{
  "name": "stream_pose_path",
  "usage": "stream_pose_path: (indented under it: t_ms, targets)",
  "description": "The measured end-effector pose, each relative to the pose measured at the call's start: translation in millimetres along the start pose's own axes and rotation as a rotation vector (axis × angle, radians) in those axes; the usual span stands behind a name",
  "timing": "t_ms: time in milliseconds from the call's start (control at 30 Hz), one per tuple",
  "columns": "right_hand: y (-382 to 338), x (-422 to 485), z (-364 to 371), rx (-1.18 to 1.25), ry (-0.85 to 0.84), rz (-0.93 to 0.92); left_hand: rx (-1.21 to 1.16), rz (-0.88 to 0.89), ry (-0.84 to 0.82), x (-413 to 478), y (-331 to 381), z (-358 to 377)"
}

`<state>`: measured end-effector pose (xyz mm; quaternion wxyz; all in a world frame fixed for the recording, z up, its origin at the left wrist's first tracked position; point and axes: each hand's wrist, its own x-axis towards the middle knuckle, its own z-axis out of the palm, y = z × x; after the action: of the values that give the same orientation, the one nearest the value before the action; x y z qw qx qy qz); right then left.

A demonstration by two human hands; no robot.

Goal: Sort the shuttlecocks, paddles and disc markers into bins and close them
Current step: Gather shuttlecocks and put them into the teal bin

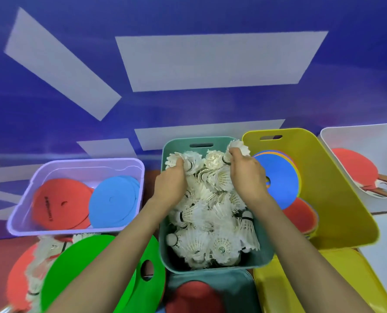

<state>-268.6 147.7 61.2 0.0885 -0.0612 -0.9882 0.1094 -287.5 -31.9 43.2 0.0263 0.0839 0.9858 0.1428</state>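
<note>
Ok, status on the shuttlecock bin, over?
Left hand and right hand each grip shuttlecocks over teal bin. Bin heaped, uncovered. Loose shuttlecocks lie by green disc markers, lower left.

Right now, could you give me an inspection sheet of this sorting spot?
Surface: red-brown top.
Job's things: teal bin full of shuttlecocks; purple bin and yellow bin hold disc markers; white bin holds paddles.
Clutter: green disc marker, loose shuttlecocks, teal lid, yellow lid lie nearby.
Hands: left hand and right hand each grip shuttlecocks above the teal bin.
Cables: nothing seen.
Surroundings: blue backdrop with pale blocks.
</note>
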Motion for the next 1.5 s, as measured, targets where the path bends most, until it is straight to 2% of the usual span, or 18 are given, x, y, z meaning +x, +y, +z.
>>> stream_pose_path:
  t_ms: [133, 200, 333, 433, 500, 567, 667, 767, 833, 900, 1000, 1067, 1233, 1400, 1500]
  targets:
    - [4, -11, 2, -0.126, -0.109, 0.039, -0.032, 0.049, -0.162, -2, 4, 13]
    - [4, -17, 0, -0.123, -0.103, 0.045, -0.004, 0.044, -0.155, -4, 9, 13]
    - [0, -30, -17, 0.01, 0.052, 0.108, 0.002, -0.019, 0.021, -18, 11, 2]
    - [-4, -48, -23, 0.158, 0.161, 0.049, -0.11, -0.069, 0.173, -31, 3, -10]
    - [-7, -63, -21, 0.286, 0.196, -0.045, -0.192, 0.018, 0.292, -44, -2, -15]
    - [-5, -76, -20, 0.381, 0.212, -0.104, -0.24, 0.146, 0.332, -58, -4, -16]
    - [-1, -91, -22, 0.419, 0.194, -0.134, -0.173, 0.218, 0.259, -71, -6, -12]
    - [2, -102, -20, 0.332, 0.12, -0.238, -0.126, 0.28, 0.206, -70, -5, -9]
    - [2, -102, -15, 0.178, -0.009, -0.286, -0.009, 0.272, 0.144, -63, 1, -7]
    - [-1, -96, -6, 0.008, -0.142, -0.244, 0.158, 0.224, 0.045, -54, 5, -5]
    - [-8, -84, 9, -0.102, -0.266, -0.205, 0.139, 0.156, -0.09, -37, 3, 1]
    - [-12, -78, 20, -0.11, -0.353, -0.227, 0.057, 0.162, -0.148, -27, 3, 3]
    - [-8, -59, 30, 0.05, -0.441, -0.172, 0.128, 0.201, -0.382, -21, 12, 2]
    - [-4, -62, 23, 0.166, -0.553, -0.142, 0.091, 0.183, -0.393, -20, 16, 5]
    - [-5, -70, 8, 0.229, -0.506, -0.141, -0.038, 0.183, -0.254, -30, 10, 0]
